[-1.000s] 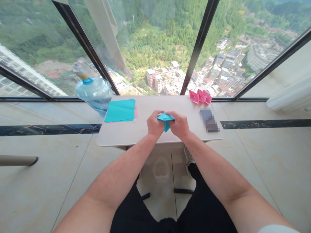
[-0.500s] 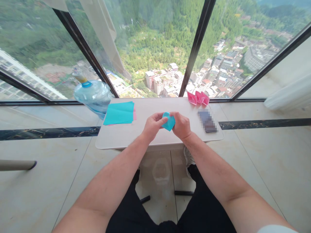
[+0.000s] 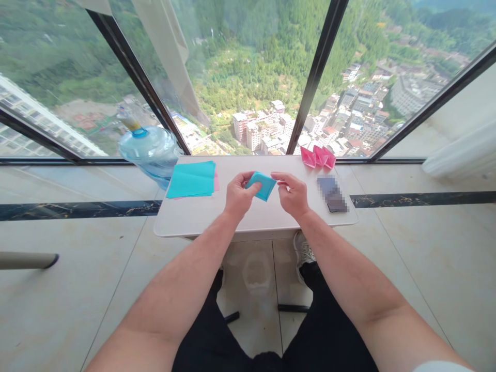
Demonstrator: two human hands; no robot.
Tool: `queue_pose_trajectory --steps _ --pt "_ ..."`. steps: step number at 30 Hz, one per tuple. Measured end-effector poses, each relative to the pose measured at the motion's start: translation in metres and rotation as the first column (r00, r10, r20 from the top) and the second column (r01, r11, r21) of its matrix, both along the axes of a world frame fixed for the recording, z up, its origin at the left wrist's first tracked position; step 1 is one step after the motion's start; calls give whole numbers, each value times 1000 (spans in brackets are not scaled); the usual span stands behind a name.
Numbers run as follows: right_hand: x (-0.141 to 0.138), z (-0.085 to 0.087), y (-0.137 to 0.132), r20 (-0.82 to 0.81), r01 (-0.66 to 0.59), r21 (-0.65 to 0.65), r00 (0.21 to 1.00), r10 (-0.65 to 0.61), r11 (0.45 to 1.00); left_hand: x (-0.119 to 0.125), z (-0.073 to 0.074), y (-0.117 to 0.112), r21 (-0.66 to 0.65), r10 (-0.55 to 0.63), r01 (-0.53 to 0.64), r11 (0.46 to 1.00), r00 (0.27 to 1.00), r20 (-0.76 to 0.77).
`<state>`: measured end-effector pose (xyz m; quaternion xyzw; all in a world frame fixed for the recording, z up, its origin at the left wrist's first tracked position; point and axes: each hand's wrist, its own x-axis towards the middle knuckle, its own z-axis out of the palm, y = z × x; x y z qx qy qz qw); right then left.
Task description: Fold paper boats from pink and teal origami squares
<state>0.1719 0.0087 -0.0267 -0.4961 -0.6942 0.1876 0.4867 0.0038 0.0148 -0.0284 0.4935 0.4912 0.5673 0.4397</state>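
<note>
A small folded teal paper (image 3: 262, 185) is held above the middle of the little white table (image 3: 201, 219). My left hand (image 3: 237, 195) pinches its left side between thumb and fingers. My right hand (image 3: 292, 194) is just to the right of the paper, fingertips curled close to its right edge, and I cannot see whether they touch it. A stack of flat teal sheets (image 3: 191, 178) with a pink sheet underneath lies on the table's left part. Folded pink paper shapes (image 3: 319, 156) stand at the far right corner.
A phone (image 3: 332, 194) lies on the table to the right of my hands. A large blue water bottle (image 3: 149, 151) sits on the floor by the table's left far corner. Floor-to-ceiling windows stand right behind the table. My legs are under the near edge.
The teal paper went from a pointed shape gripped tightly by both hands to a flattened square held mainly by my left hand. My right hand has loosened and drawn slightly to the right.
</note>
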Motion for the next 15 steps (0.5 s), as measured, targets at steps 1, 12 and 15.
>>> queue_pose_trajectory --steps 1,12,15 --pt "-1 2 0 -40 -11 -8 999 11 1000 0 1 -1 17 8 -7 1000 998 -60" --pt "-1 7 0 -118 -99 48 988 104 994 6 4 -12 147 16 53 988 904 -428" --pt "0 6 1 -92 -114 62 989 119 992 6 5 -12 148 27 41 988 902 -432"
